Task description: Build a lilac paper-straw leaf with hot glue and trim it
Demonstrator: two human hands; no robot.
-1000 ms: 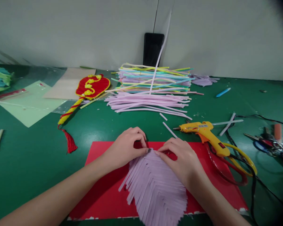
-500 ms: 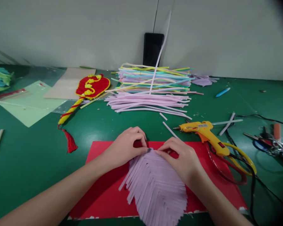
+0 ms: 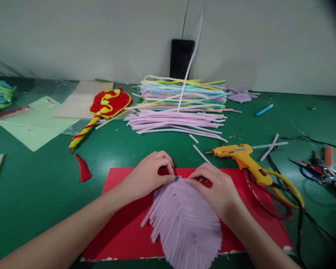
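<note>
A leaf-shaped piece of lilac strips point(image 3: 184, 220) lies on a red card sheet point(image 3: 123, 231) near the table's front edge. My left hand point(image 3: 149, 175) and my right hand point(image 3: 212, 186) meet at its far tip, fingers curled and pinching the top strips against the card. A yellow glue gun point(image 3: 246, 158) lies just right of my right hand.
A stack of coloured strips point(image 3: 182, 104) sits behind on the green table point(image 3: 39, 186). A red and yellow fan with a tassel point(image 3: 100, 112) lies at left, papers point(image 3: 36, 119) beyond it. Scissors point(image 3: 285, 190), cables and tools point(image 3: 316, 170) crowd the right. A black phone point(image 3: 181, 58) leans on the wall.
</note>
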